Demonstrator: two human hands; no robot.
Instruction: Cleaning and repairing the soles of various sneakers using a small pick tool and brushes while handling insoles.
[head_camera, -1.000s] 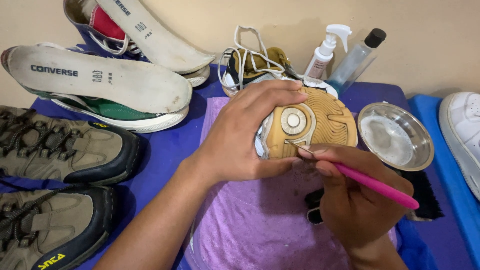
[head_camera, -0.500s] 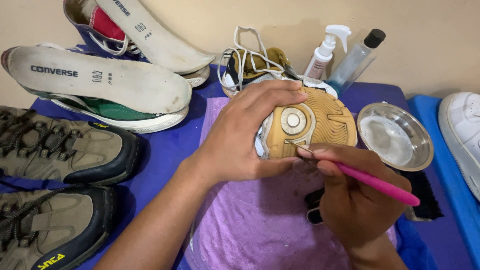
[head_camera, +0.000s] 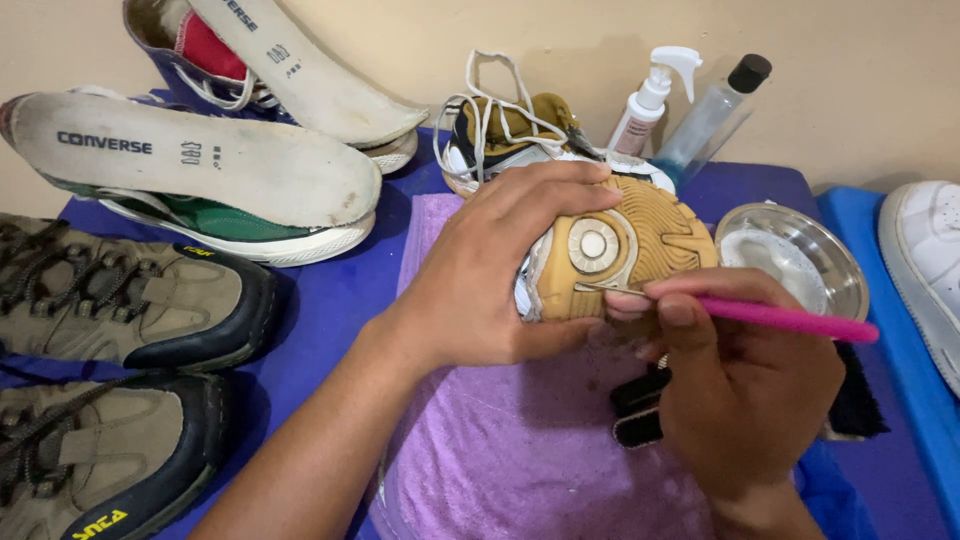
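Two hands work on one shoe (head_camera: 640, 245) held sole-up over a purple towel (head_camera: 520, 440) on the tabletop. The left hand (head_camera: 490, 280) wraps around the shoe, fingers curled over its upper edge and thumb underneath. The right hand (head_camera: 740, 390) pinches a pink-handled pick (head_camera: 790, 320) like a pen, its thin metal tip lying in a groove of the tan sole just below the round disc in the tread.

Judging from the dark crumbs on the towel under the shoe, some dirt is already out; the grooves farther along the sole look cleaner, though how much remains I cannot tell. A second matching shoe (head_camera: 510, 135) with white laces sits behind, apparently waiting.

A white spray bottle (head_camera: 645, 105) with a pale label and a clear bottle with a black cap (head_camera: 715, 115) stand against the wall. A metal bowl (head_camera: 800, 260) sits right of the shoe, a black brush (head_camera: 640, 410) partly hidden beneath the right hand.
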